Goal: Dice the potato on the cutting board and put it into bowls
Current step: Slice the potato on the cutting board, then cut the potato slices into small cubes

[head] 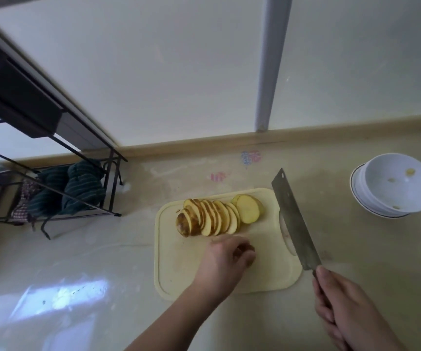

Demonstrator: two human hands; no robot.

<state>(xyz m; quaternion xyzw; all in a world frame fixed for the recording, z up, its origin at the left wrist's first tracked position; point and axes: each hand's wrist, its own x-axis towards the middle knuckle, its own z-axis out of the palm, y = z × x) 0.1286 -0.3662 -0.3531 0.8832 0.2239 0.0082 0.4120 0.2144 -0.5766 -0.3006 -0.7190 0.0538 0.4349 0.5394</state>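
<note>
**Potato sliced, dicing yet to come**

Beige kitchen counter [77,249] carries a cream cutting board [179,279]. On the board's far half lies the potato [212,219], cut into a fanned row of slices, none diced. Right of the board, stacked white bowls [394,186] hold only a few scraps. The right hand [348,310] grips a cleaver [295,221]; the left hand [227,259] curls near the slices, and whether it holds anything I cannot tell.

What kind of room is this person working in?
Most likely a home kitchen: a sliced potato lies on a cutting board on the counter, the right hand holds a cleaver, and stacked white bowls stand nearby.
</note>
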